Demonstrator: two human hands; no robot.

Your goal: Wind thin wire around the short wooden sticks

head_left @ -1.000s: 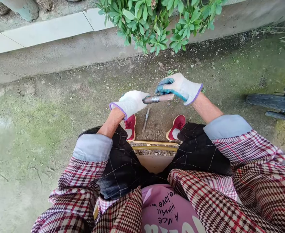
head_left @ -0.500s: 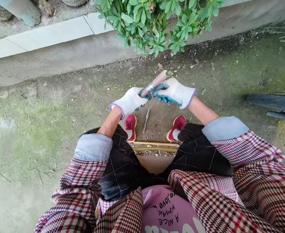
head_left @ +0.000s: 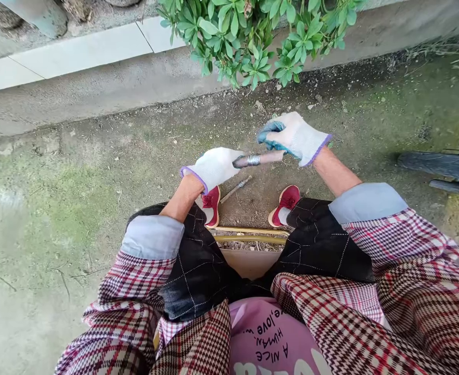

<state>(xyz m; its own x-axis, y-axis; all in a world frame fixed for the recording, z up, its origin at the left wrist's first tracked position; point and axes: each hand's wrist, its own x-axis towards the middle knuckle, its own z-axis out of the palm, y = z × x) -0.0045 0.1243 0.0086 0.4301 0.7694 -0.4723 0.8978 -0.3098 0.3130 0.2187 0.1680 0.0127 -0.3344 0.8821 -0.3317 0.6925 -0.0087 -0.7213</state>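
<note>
My left hand (head_left: 214, 166), in a white glove, is closed round the metal end of a small hand tool (head_left: 258, 158). The tool has a wooden handle and a shiny metal collar and lies almost level between my hands. My right hand (head_left: 294, 136), in a white glove with blue fingertips, curls over the handle's far end. A thin metal piece (head_left: 236, 189) shows just below the tool, between my red shoes (head_left: 288, 200). Whether it lies on the ground or belongs to the tool I cannot tell.
I sit on a low stool (head_left: 249, 239) on mossy, dirty concrete. A leafy green plant (head_left: 253, 36) hangs over a concrete kerb (head_left: 97, 88) ahead. Dark objects (head_left: 440, 164) lie at the right edge.
The tool's handle, tipped up toward the plant half a second ago, has swung back to nearly level. My right hand moved right and up. The thin metal piece below turned to a slant.
</note>
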